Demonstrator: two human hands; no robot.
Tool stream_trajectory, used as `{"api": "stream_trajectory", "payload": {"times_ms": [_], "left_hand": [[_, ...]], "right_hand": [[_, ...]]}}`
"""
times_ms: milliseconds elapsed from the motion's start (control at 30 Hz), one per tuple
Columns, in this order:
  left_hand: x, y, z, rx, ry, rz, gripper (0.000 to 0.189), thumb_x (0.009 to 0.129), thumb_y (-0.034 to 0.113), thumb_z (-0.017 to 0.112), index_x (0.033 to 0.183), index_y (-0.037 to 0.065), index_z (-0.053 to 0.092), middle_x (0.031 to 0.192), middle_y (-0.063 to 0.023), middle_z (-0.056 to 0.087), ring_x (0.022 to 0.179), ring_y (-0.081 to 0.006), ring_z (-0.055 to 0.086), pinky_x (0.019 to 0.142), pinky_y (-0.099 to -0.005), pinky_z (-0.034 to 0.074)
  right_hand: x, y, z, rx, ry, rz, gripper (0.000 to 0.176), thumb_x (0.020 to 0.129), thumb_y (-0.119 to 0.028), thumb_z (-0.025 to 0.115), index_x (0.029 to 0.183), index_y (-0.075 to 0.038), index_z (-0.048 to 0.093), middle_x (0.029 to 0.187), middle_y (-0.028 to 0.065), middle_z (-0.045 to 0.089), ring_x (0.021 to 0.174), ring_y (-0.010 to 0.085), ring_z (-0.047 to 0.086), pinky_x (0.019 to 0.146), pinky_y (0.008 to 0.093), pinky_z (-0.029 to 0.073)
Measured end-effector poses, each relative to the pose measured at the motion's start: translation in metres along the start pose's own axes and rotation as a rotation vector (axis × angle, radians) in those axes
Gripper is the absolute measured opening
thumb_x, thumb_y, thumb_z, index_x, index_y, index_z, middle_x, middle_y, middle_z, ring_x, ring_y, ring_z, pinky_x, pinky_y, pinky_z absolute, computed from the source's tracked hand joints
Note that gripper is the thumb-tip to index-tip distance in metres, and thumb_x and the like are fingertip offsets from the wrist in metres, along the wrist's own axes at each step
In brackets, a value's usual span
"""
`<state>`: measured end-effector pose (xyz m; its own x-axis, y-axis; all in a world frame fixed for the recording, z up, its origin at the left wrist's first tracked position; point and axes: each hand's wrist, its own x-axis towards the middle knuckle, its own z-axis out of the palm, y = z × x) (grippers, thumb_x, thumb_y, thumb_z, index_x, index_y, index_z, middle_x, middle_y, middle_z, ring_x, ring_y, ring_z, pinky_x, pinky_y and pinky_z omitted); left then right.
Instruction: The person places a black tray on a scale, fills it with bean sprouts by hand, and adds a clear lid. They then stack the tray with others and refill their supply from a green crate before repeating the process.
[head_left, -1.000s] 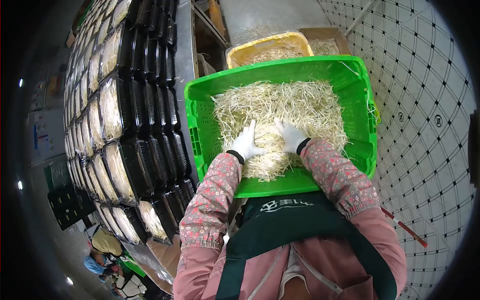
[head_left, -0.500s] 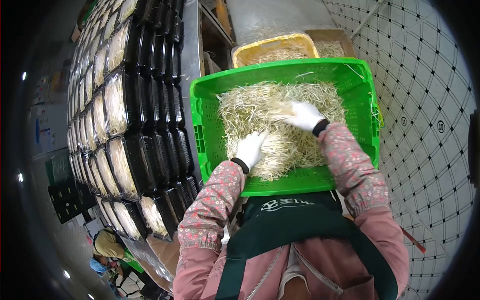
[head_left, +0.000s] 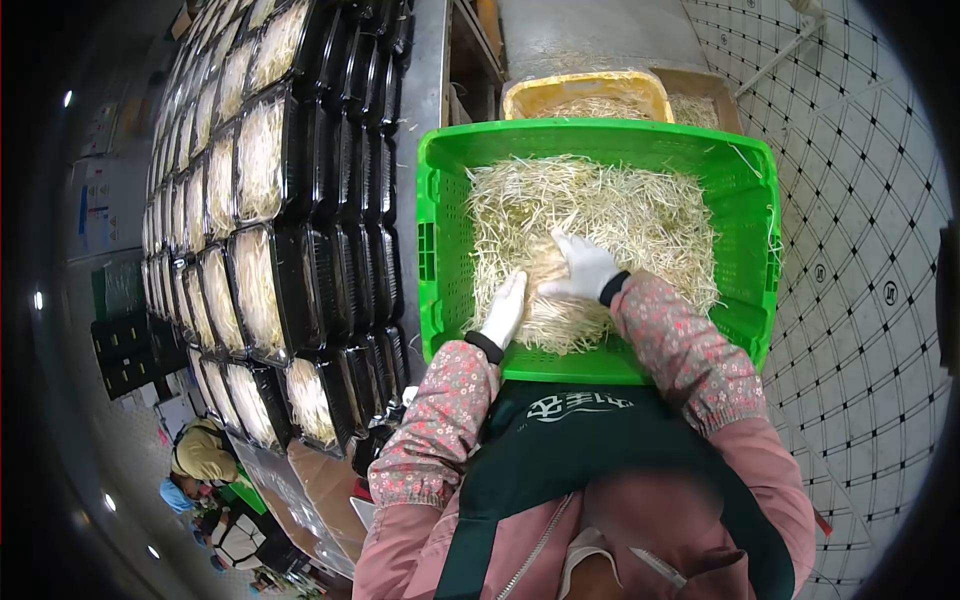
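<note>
A heap of pale bean sprouts fills much of the green plastic crate in front of me. My left hand, in a white glove, lies along the near left part of the heap with its fingers stretched out and touching the sprouts. To its right, my white-gloved right hand has thumb and fingers around a bunch of bean sprouts. This bunch sits between both hands, over the heap. The fingertips are partly hidden among the strands.
Stacked black trays of packed sprouts rise along the left. Beyond the crate stand a yellow tub and a brown box, both with sprouts. Another person is at the lower left. Patterned floor lies to the right.
My right hand has moved left and nearer to me with its sprouts, closer to my left hand. My left hand has turned more upright beside the bunch. The view has shifted slightly.
</note>
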<state>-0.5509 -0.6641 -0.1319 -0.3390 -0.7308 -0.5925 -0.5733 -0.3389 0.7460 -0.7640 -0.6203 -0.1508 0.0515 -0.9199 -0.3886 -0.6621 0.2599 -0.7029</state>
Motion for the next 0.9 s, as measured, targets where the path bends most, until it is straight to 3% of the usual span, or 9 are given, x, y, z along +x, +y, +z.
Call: {"api": "stream_trajectory", "payload": {"times_ms": [67, 200, 333, 433, 633, 700, 767, 800, 900], "left_hand": [[-0.009, -0.012, -0.005, -0.204, -0.008, -0.036, 0.049, 0.103, 0.026, 0.046, 0.141, -0.004, 0.044, 0.145, -0.0152, 0.047, 0.135, -0.022, 0.042, 0.114, -0.0308, 0.028], [-0.044, -0.002, -0.025, -0.109, -0.016, 0.1, 0.05, 0.101, 0.022, 0.051, 0.142, -0.003, 0.041, 0.144, -0.0159, 0.048, 0.134, -0.0225, 0.043, 0.113, -0.031, 0.029], [-0.059, -0.006, -0.034, -0.028, -0.002, 0.265, 0.046, 0.097, 0.023, 0.056, 0.137, 0.002, 0.05, 0.136, -0.02, 0.055, 0.13, -0.0285, 0.049, 0.11, -0.0347, 0.035], [-0.088, 0.023, -0.052, 0.103, 0.004, 0.304, 0.043, 0.095, 0.021, 0.058, 0.134, 0.004, 0.053, 0.131, -0.0191, 0.059, 0.126, -0.0302, 0.053, 0.107, -0.036, 0.038], [-0.124, 0.022, -0.064, 0.072, 0.101, 0.415, 0.034, 0.094, 0.015, 0.059, 0.124, 0.0, 0.06, 0.122, -0.0172, 0.064, 0.117, -0.029, 0.06, 0.1, -0.0348, 0.044], [-0.139, 0.025, -0.066, 0.048, 0.152, 0.491, 0.033, 0.093, 0.013, 0.061, 0.124, 0.002, 0.06, 0.119, -0.0186, 0.064, 0.113, -0.0324, 0.061, 0.096, -0.036, 0.047], [-0.154, 0.023, -0.066, -0.027, 0.202, 0.468, 0.028, 0.094, 0.008, 0.057, 0.12, -0.002, 0.062, 0.116, -0.0146, 0.067, 0.11, -0.0244, 0.063, 0.097, -0.0325, 0.046], [-0.162, 0.023, -0.067, -0.059, 0.241, 0.466, 0.028, 0.094, 0.008, 0.057, 0.119, -0.002, 0.063, 0.115, -0.0144, 0.067, 0.109, -0.0238, 0.063, 0.096, -0.0322, 0.047], [-0.199, 0.022, -0.072, -0.208, 0.401, 0.405, 0.023, 0.095, 0.005, 0.053, 0.113, -0.003, 0.066, 0.11, -0.0132, 0.069, 0.104, -0.0199, 0.064, 0.093, -0.0317, 0.049]], "right_hand": [[-0.024, -0.027, -0.01, -0.077, -0.086, -0.023, 0.124, 0.064, -0.071, 0.073, 0.152, -0.003, 0.02, 0.14, 0.0295, 0.043, 0.13, 0.0406, 0.044, 0.109, 0.0455, 0.035], [-0.049, -0.062, -0.003, -0.498, -0.028, -0.034, 0.14, 0.054, -0.065, 0.083, 0.154, -0.006, 0.004, 0.145, 0.0299, 0.036, 0.129, 0.0408, 0.043, 0.108, 0.048, 0.035], [-0.013, -0.017, 0.016, -0.174, -0.041, 0.036, 0.139, 0.056, -0.051, 0.087, 0.154, -0.006, 0.001, 0.147, 0.0282, 0.035, 0.131, 0.0391, 0.043, 0.108, 0.0449, 0.036], [0.0, -0.018, -0.033, 0.049, -0.194, 0.335, 0.136, 0.058, -0.047, 0.087, 0.154, -0.006, -0.001, 0.15, 0.0272, 0.033, 0.134, 0.0402, 0.04, 0.111, 0.0444, 0.034], [-0.004, -0.011, -0.004, -0.439, -0.019, 0.101, 0.141, 0.054, -0.049, 0.089, 0.154, -0.005, 0.0, 0.152, 0.0276, 0.029, 0.14, 0.0418, 0.03, 0.115, 0.0444, 0.028], [-0.006, -0.008, 0.01, -0.396, -0.011, 0.076, 0.138, 0.051, -0.046, 0.091, 0.153, -0.005, 0.007, 0.145, 0.0282, 0.038, 0.132, 0.0404, 0.042, 0.109, 0.0427, 0.037], [-0.004, -0.013, 0.007, -0.338, -0.108, 0.19, 0.134, 0.051, -0.043, 0.092, 0.153, -0.005, 0.012, 0.14, 0.0278, 0.044, 0.125, 0.0395, 0.049, 0.105, 0.0417, 0.042], [-0.007, -0.012, 0.009, -0.368, -0.049, 0.153, 0.118, 0.054, -0.038, 0.09, 0.148, -0.005, 0.027, 0.13, 0.025, 0.054, 0.113, 0.0369, 0.059, 0.097, 0.0392, 0.049], [-0.006, -0.007, 0.004, -0.286, -0.049, 0.124, 0.104, 0.056, -0.032, 0.087, 0.144, -0.008, 0.037, 0.115, 0.0223, 0.064, 0.108, 0.0357, 0.062, 0.096, 0.0393, 0.049]]}}
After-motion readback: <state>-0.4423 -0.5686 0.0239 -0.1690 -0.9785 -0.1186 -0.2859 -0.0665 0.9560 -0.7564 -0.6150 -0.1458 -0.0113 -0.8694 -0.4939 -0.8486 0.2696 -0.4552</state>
